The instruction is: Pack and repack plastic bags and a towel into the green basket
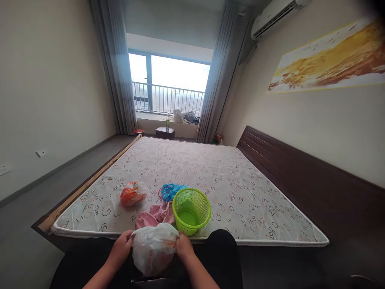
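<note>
A white plastic bag point(154, 249) with faint orange print hangs over my lap, puffed out between both hands. My left hand point(124, 245) pinches its left edge, and my right hand point(184, 245) grips its right edge. What the bag holds, if anything, cannot be made out. Just beyond it a pink cloth point(152, 214) lies crumpled on the mattress. Touching the cloth's right side, a green plastic basket point(192, 229) stands tilted toward me. Behind these lies a bunched blue plastic bag point(171, 191) with reddish strings. An orange and white plastic bag point(134, 194) sits further left.
The lettered mattress point(234, 200) lies on a bed frame with a dark headboard point(285, 158) to the right and a wooden side rail point(90, 182) to the left. A small dark table point(165, 133) bearing a green bottle point(167, 125) stands near the window.
</note>
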